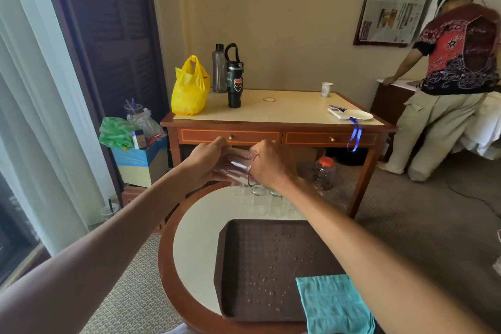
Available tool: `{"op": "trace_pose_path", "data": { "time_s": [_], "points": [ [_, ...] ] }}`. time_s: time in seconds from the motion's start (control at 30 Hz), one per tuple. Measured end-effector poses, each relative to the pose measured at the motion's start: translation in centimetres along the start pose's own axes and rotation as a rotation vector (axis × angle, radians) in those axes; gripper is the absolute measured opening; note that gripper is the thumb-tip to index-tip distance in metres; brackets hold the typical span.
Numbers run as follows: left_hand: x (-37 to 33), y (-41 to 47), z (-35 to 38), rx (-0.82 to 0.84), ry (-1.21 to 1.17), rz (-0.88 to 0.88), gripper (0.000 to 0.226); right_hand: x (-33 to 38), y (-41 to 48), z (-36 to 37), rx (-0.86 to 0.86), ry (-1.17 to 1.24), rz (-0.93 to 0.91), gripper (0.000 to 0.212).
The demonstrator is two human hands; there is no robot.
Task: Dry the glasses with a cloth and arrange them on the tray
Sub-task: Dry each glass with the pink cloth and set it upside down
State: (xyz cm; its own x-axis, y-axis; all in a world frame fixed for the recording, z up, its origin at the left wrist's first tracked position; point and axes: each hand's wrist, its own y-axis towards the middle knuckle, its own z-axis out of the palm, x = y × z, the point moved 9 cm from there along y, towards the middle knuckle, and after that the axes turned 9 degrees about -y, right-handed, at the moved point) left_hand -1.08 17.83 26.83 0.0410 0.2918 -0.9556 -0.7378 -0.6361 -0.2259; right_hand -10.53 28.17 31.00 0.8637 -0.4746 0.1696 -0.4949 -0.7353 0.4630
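dark brown textured tray [233, 279], teal cloth [333, 304], yellow bag [189, 89], clear glasses [257, 199].

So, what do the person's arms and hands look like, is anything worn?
Both forearms are bare to the picture's edge: no sleeves, gloves or watch show. The left hand and right hand show no rings I can make out.

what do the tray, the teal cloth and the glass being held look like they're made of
The tray: likely plastic, dark brown, matte with a fine grid texture; water beads on it.
The cloth: soft fabric, teal, matte, with folds; fibre unclear.
The glass: clear glass, or possibly clear plastic; see-through and glossy.
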Motion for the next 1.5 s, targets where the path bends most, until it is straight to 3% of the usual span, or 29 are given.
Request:
{"op": "trace_pose_path", "data": {
  "time_s": [0.1, 0.17, 0.23, 0.33, 0.43, 0.5, 0.67, 0.77, 0.83, 0.9, 1.03, 1.13, 1.2, 1.3, 1.37, 1.43, 1.5],
  "points": [
    [-2.0, 0.2, -0.1, 0.008, 0.090, 0.174, 0.025, -1.4, -1.2, 5.7, 0.432, 0.554, 0.354, 0.038],
    [-2.6, 0.0, -0.1, 0.022, 0.109, 0.257, 0.025, -0.9, -2.1, 7.4, 0.549, 0.827, 0.461, 0.042],
    [-1.9, 0.1, -0.2, 0.042, 0.022, 0.223, 0.022, -1.0, -1.7, 6.9, 0.492, 0.768, 0.437, 0.039],
    [0.3, 0.2, -0.3, 0.119, -0.221, 0.011, 0.020, -0.2, 0.0, 3.3, 0.230, 0.440, 0.186, 0.036],
    [1.6, 0.0, -0.1, 0.186, -0.184, -0.134, 0.033, 1.7, 0.5, -0.5, -0.055, 0.015, -0.075, 0.048],
    [1.6, 0.0, 0.0, 0.154, -0.145, -0.135, 0.029, 2.2, 0.6, -1.2, -0.086, -0.219, -0.127, 0.046],
    [-0.9, 0.4, -0.1, 0.068, -0.029, 0.095, 0.027, -0.2, 0.5, 0.4, 0.035, 0.100, 0.115, 0.037],
    [-2.5, 0.2, 0.0, 0.062, 0.012, 0.257, 0.017, -1.4, -1.3, 5.8, 0.414, 0.655, 0.460, 0.043],
    [-2.6, 0.2, 0.2, 0.077, 0.004, 0.281, 0.014, -1.0, -2.2, 7.8, 0.584, 0.859, 0.557, 0.049],
    [-1.9, 0.1, 0.4, 0.116, -0.088, 0.221, 0.016, -1.3, -1.7, 7.5, 0.567, 0.748, 0.510, 0.044],
    [-0.6, 0.1, 0.5, 0.146, -0.255, 0.046, 0.018, -0.5, 0.8, 1.3, 0.089, 0.236, 0.162, 0.025],
    [0.8, 0.7, 0.1, 0.144, -0.103, -0.076, 0.032, 1.2, 0.7, -2.1, -0.123, -0.189, -0.051, 0.041],
    [1.3, 1.1, -0.3, 0.138, -0.004, -0.118, 0.037, 1.1, 0.9, -2.3, -0.116, -0.255, -0.074, 0.040],
    [0.6, 1.6, -0.5, 0.136, 0.094, -0.058, 0.038, 0.1, 1.0, -1.0, -0.060, -0.157, 0.006, 0.028],
    [-0.4, 1.7, -0.6, 0.132, 0.118, 0.038, 0.038, -1.2, 1.0, 1.2, 0.000, 0.103, 0.144, 0.026],
    [-1.1, 2.1, -1.0, 0.123, 0.104, 0.129, 0.034, -2.6, 0.6, 4.7, 0.181, 0.468, 0.367, 0.030],
    [-1.5, 2.3, -1.5, 0.113, 0.110, 0.199, 0.030, -2.7, -0.7, 7.2, 0.431, 0.561, 0.499, 0.046]
  ]
}}
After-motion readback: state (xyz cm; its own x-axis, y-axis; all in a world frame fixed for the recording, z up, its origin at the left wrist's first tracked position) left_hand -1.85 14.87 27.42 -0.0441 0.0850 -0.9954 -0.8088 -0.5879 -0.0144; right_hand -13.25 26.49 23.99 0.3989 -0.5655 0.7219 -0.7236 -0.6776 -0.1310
